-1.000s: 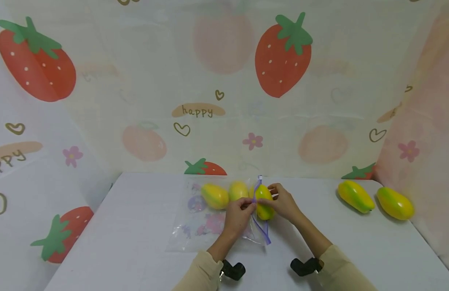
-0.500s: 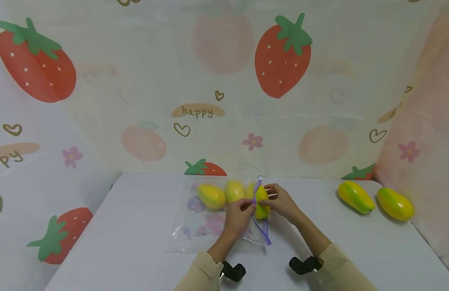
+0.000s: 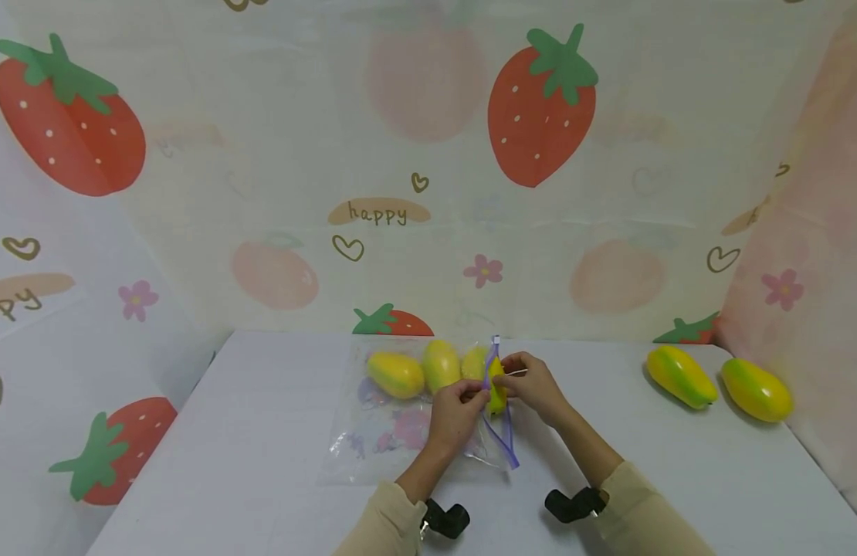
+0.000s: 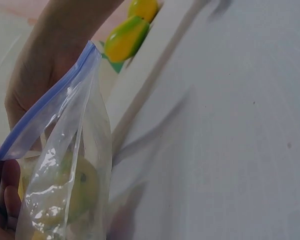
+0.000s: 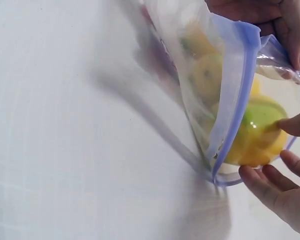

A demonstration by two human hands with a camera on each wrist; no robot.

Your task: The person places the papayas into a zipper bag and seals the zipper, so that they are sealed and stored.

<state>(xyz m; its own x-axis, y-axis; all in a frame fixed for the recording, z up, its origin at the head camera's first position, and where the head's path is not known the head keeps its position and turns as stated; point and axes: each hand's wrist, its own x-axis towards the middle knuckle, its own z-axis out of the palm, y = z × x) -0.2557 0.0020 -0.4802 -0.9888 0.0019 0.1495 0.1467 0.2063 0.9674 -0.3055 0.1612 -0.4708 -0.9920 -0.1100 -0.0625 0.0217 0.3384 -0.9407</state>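
A clear zip bag (image 3: 373, 455) with a purple zip edge and printed coloured pictures lies on the table, mouth to the right. My left hand (image 3: 456, 417) pinches the bag's rim, also visible in the left wrist view. Three yellow-green mangoes (image 3: 395, 375) show through the plastic along its far side. Another mango (image 5: 260, 130) sits in the open mouth, partly inside. My right hand (image 3: 537, 388) holds that mango's outer end, thumb on one side and fingertips on the other, in the right wrist view.
Two more mangoes (image 3: 681, 376) lie at the table's far right, near its edge. A fabric backdrop (image 3: 414, 270) with strawberry prints stands behind the white table (image 3: 248, 432). Each wrist carries a black camera mount (image 3: 448, 519).
My right hand has moved left, pushing its mango deeper into the bag's mouth. The mangoes inside have shifted left. My left hand stays at the rim.
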